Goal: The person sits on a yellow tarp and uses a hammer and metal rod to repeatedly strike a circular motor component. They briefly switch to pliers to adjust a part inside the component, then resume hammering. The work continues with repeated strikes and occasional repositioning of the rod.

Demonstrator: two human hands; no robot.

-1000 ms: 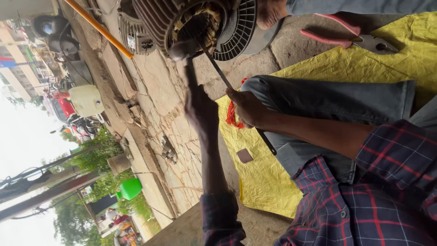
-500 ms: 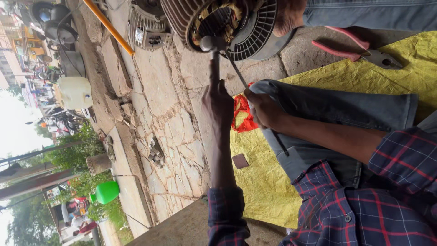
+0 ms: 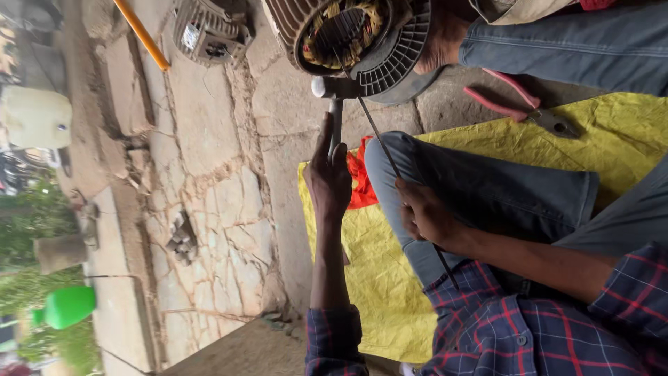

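On the stone floor ahead of the knees lies an electric motor stator (image 3: 355, 38), its copper windings showing inside the ribbed housing. Left hand (image 3: 328, 179) is wrapped tight round the handle of a hammer (image 3: 334, 97), whose head hangs just beside the housing rim. Right hand (image 3: 426, 214) is closed around a thin steel rod (image 3: 379, 132) that slants up into the bore. To strike well, I judge the rod tip should seat firmly against metal, clear of the windings, and blows should stay short and square. Red-handled pliers (image 3: 518, 104) lie near, at the edge of a yellow sheet (image 3: 612, 132).
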